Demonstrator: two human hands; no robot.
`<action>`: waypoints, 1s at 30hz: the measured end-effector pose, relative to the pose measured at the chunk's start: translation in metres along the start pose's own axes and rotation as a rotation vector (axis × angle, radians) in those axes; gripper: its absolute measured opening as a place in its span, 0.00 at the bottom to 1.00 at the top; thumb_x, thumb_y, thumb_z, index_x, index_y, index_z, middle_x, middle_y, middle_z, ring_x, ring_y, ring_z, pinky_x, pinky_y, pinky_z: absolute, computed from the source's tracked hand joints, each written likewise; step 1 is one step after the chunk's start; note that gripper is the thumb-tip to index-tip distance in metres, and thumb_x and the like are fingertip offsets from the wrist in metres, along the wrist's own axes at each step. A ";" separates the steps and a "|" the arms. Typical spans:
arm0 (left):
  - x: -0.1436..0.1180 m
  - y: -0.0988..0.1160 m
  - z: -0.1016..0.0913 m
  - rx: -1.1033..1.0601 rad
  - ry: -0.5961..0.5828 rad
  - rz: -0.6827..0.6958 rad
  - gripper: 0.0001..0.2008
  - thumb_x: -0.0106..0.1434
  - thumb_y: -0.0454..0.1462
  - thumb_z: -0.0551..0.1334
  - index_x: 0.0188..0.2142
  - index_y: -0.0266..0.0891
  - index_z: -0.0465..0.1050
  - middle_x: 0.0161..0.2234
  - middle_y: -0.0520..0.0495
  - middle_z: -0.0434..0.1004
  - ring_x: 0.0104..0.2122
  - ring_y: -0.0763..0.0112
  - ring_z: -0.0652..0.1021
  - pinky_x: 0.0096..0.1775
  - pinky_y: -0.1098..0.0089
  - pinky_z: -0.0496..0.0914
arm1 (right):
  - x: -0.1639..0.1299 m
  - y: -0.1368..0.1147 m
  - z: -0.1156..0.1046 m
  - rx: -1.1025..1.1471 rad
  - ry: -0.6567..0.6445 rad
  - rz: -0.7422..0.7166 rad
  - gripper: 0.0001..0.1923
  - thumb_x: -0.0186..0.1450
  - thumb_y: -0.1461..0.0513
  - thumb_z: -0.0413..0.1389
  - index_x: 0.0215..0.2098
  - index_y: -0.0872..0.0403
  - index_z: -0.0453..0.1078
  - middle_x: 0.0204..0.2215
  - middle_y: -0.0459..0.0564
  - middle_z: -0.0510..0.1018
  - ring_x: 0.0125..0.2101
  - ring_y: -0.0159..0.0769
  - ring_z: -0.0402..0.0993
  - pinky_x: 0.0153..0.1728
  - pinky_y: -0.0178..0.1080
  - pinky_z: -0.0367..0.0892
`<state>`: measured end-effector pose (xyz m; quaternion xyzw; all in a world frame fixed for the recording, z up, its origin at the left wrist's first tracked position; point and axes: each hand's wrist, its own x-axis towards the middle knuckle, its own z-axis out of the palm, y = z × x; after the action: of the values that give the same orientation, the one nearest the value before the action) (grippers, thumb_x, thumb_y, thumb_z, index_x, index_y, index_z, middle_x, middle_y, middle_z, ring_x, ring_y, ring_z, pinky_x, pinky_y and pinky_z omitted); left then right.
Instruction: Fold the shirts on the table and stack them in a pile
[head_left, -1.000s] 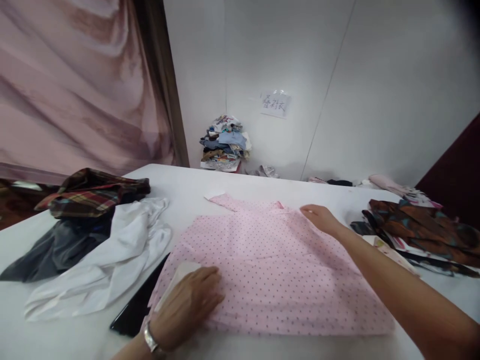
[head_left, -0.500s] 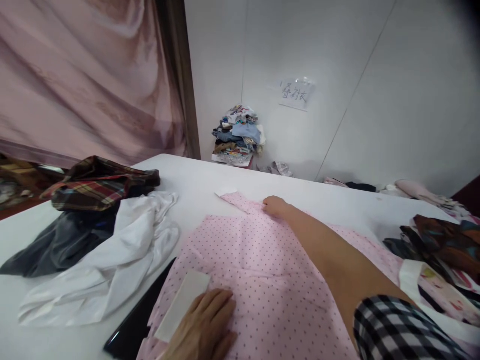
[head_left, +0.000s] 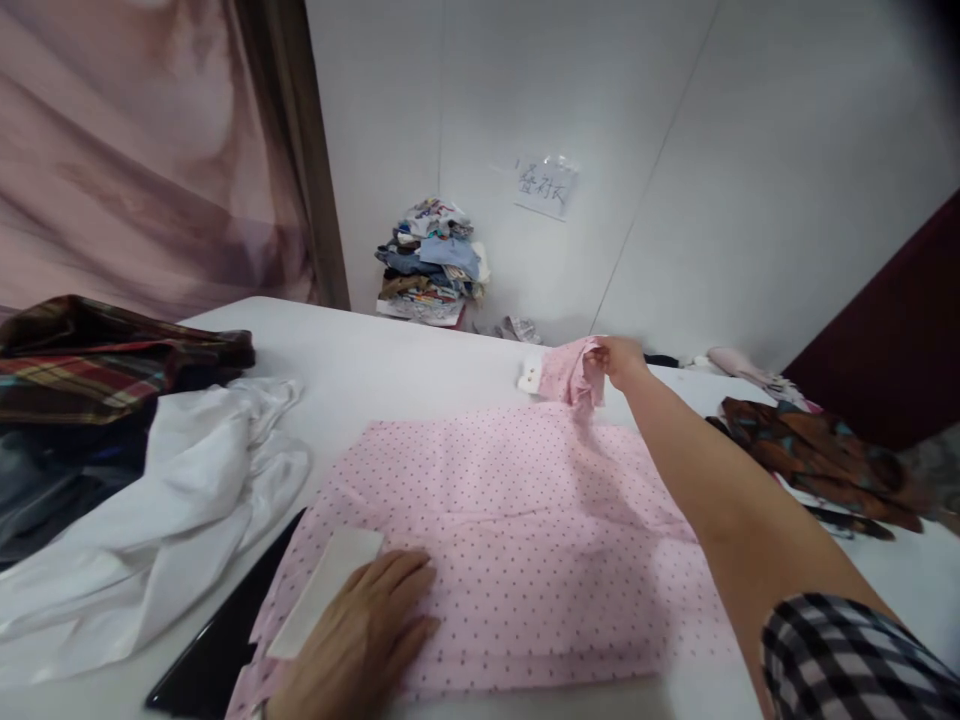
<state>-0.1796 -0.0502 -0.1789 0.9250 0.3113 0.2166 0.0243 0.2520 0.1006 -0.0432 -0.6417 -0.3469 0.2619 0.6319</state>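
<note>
A pink shirt with small dark dots lies spread on the white table in front of me. My left hand rests flat on its near left part, fingers stretched out, partly over a white strip lying on the cloth. At the far side, my right hand pinches a sleeve of the shirt and holds it raised off the table. A white cuff with buttons hangs at the sleeve's end. Under the shirt's left edge, a flat black glossy board sticks out.
Left of the shirt lie a crumpled white garment and a plaid shirt. Brown patterned clothes lie at the right. Behind the table stands a stack of folded clothes by the wall, below a paper sign.
My right hand has moved right and up, lifting the sleeve off the table. The left hand stays flat on the shirt. The view has turned to the right.
</note>
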 end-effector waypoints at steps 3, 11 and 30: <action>0.017 -0.001 -0.011 -0.051 0.024 -0.054 0.16 0.63 0.45 0.57 0.47 0.45 0.73 0.48 0.46 0.77 0.46 0.60 0.77 0.46 0.56 0.74 | -0.036 -0.008 -0.008 0.127 -0.046 -0.078 0.09 0.59 0.63 0.59 0.27 0.53 0.62 0.23 0.45 0.74 0.26 0.31 0.75 0.26 0.32 0.71; 0.091 0.019 -0.023 -0.279 -0.138 -0.191 0.23 0.64 0.51 0.51 0.52 0.43 0.70 0.55 0.44 0.71 0.50 0.60 0.75 0.49 0.56 0.73 | -0.231 0.034 -0.046 -0.436 -0.904 -0.310 0.06 0.59 0.59 0.58 0.28 0.53 0.70 0.26 0.44 0.74 0.29 0.31 0.71 0.35 0.37 0.69; 0.165 -0.135 0.025 0.223 -0.413 -0.506 0.29 0.62 0.42 0.49 0.62 0.33 0.57 0.62 0.37 0.59 0.60 0.53 0.62 0.56 0.54 0.60 | -0.132 0.075 -0.063 -0.438 -0.422 0.220 0.17 0.53 0.60 0.63 0.19 0.53 0.57 0.12 0.37 0.57 0.14 0.23 0.54 0.15 0.30 0.47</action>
<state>-0.1277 0.1579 -0.1621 0.8396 0.5412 -0.0234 0.0388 0.2266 -0.0386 -0.1271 -0.7276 -0.4469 0.3752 0.3608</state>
